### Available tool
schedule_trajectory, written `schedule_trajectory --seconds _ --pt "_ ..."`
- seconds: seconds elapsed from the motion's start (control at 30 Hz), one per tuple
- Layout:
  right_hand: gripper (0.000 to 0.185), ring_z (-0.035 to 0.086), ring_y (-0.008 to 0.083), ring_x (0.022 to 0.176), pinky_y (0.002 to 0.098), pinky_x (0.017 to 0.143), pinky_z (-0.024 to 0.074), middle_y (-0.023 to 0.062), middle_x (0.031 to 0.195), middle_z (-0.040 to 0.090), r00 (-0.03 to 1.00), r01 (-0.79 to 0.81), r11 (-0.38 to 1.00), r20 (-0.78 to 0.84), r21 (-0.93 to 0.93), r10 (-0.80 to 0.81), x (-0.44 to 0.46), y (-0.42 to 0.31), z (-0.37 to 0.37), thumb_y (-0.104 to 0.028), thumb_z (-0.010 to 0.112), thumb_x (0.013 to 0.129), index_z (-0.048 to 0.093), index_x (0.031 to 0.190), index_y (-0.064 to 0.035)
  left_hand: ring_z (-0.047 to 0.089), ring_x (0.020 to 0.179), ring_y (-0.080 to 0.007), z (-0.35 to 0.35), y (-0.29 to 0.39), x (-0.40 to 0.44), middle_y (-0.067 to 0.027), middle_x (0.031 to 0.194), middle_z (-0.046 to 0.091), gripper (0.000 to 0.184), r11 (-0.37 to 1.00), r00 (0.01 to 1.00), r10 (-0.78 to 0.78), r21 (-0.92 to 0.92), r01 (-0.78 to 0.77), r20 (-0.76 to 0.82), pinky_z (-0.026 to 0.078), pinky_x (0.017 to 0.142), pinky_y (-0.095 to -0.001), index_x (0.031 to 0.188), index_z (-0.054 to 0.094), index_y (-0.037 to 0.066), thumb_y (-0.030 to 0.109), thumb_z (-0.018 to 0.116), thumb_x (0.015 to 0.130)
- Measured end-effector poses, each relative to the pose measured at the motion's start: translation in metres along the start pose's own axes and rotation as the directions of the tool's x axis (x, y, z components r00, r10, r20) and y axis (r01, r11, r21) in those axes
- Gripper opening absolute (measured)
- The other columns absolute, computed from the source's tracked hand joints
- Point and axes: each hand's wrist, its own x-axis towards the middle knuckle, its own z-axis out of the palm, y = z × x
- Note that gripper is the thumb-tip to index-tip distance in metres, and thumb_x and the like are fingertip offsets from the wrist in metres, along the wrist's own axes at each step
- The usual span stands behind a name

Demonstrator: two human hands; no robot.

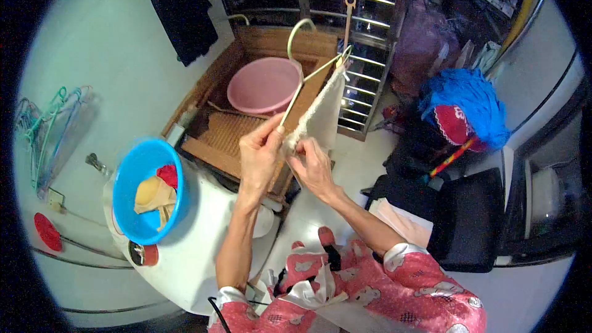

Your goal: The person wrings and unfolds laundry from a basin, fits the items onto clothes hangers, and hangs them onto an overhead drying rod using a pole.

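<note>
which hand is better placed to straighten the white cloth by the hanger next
Probably the right hand: its curled fingers are already at the white cloth. The left hand grips the clothes hanger, so freeing it could lose that hold.

The left grip [261, 149] holds a hanger [292, 102], the right grip [316, 171] white cloth [323, 112].

Pink basin [262, 89], blue bundle [470, 102] and black chair [470, 219].

Uneven indoor light; glints on metal bars [370, 60]; fisheye-bowed edges, black corners.
</note>
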Motion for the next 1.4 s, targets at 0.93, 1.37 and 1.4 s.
schedule_trajectory --seconds 0.93,1.37,1.4 --pt "0.022 0.058 0.0327 0.067 0.0432 0.052 0.0467 0.0137 0.084 0.050 0.943 0.294 0.942 0.210 -0.160 -0.259 0.051 -0.034 -0.002 -0.002 0.056 0.072 0.052 0.094 -0.0062 0.052 0.068 -0.0083 -0.022 -0.028 0.015 -0.0044 0.081 0.061 0.026 0.989 0.994 -0.083 0.116 0.091 -0.075 0.041 0.060 -0.0222 0.107 0.061 -0.004 0.007 0.053 0.085" --pt "0.028 0.055 0.0316 0.090 0.0377 0.077 0.0458 0.0150 0.094 0.057 0.938 0.083 0.930 0.287 0.358 -0.194 0.002 -0.055 -0.003 -0.003 0.059 0.071 0.058 0.099 -0.0013 0.046 0.062 -0.0050 -0.026 -0.030 0.029 0.0013 0.072 0.056 0.027 0.984 0.999 0.032 0.174 -0.039 0.041 0.038 0.053 -0.0212 0.107 0.062 -0.001 0.008 0.054 0.083" --pt "0.029 0.055 0.0296 0.092 0.0363 0.078 0.0457 0.0138 0.095 0.058 0.954 0.104 0.941 0.235 0.321 -0.185 0.001 -0.043 -0.009 -0.004 0.060 0.072 0.059 0.101 -0.0024 0.044 0.061 -0.0045 -0.028 -0.031 0.029 0.0021 0.070 0.055 0.027 0.982 0.996 0.076 0.171 -0.084 0.054 0.036 0.052 -0.0211 0.106 0.062 -0.001 0.008 0.055 0.083"
